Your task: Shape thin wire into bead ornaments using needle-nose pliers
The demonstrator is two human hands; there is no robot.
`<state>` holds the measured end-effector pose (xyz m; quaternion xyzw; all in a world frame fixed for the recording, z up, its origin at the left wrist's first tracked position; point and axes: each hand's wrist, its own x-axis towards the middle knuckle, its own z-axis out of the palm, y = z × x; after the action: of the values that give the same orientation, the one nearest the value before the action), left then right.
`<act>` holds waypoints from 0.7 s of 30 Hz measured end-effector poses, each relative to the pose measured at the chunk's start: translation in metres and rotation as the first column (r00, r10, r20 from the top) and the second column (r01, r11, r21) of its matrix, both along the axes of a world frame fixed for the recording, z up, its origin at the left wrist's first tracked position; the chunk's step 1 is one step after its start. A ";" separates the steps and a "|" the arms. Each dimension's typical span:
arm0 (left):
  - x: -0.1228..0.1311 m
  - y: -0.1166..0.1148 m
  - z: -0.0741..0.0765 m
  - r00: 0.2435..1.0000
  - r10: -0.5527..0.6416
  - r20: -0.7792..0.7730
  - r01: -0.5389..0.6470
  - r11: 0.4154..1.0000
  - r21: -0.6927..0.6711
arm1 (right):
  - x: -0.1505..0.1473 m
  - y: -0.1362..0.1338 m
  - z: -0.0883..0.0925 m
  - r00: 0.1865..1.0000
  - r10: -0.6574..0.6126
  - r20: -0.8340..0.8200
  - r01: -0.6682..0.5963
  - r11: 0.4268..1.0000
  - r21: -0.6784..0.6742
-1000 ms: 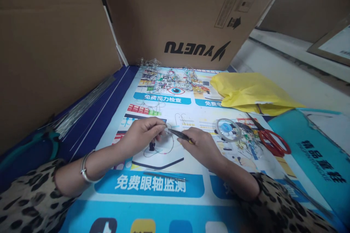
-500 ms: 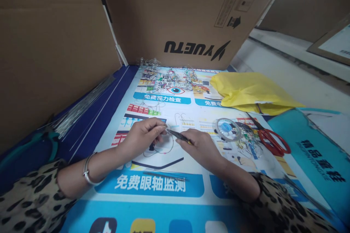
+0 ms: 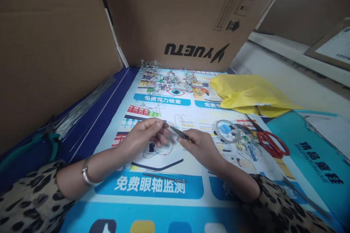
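My left hand (image 3: 149, 133) pinches one end of a thin wire loop (image 3: 172, 145) between thumb and fingers. The loop hangs below the fingertips and carries a tiny red bead. In my right hand (image 3: 201, 147) are dark-tipped pliers (image 3: 180, 134), held with the tips pointing left, close to my left fingertips. Whether the tips grip the wire is too small to tell. Both hands are over a printed poster sheet (image 3: 188, 113). Right of them lie a clear spool (image 3: 227, 131) and a tangle of wires with small coloured pieces (image 3: 247, 140).
Red-handled scissors (image 3: 273, 142) and a yellow bag (image 3: 248, 91) lie at the right, beside a teal sheet (image 3: 314, 153). Teal-handled pliers (image 3: 51, 145) and straight wires (image 3: 82, 111) are at the left. A cardboard box (image 3: 175, 14) stands behind more tangled wire pieces (image 3: 188, 80).
The pliers' tips have moved slightly right, away from my left fingertips. The fingers of my left hand have shifted a little, and the wire loop has moved slightly with them.
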<state>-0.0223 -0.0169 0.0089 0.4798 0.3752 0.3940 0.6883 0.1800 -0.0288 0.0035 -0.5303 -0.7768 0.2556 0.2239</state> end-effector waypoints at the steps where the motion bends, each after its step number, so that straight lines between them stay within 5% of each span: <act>1: 0.000 0.000 0.000 1.000 0.008 0.020 -0.008 1.000 -0.019 | 0.000 0.000 0.000 1.000 -0.010 -0.006 0.010 1.000 -0.002; 12: -0.002 0.002 -0.005 0.996 -0.079 0.035 0.082 0.991 -0.109 | 0.002 0.000 -0.001 0.999 -0.035 -0.024 0.034 0.999 -0.012; 21: -0.001 0.000 -0.003 0.991 -0.133 0.026 0.135 0.983 -0.121 | 0.002 -0.001 0.000 0.997 0.077 0.003 -0.077 0.997 0.025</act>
<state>-0.0235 -0.0173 0.0062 0.4574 0.3593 0.3274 0.7447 0.1825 -0.0295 0.0037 -0.4971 -0.8001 0.2538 0.2198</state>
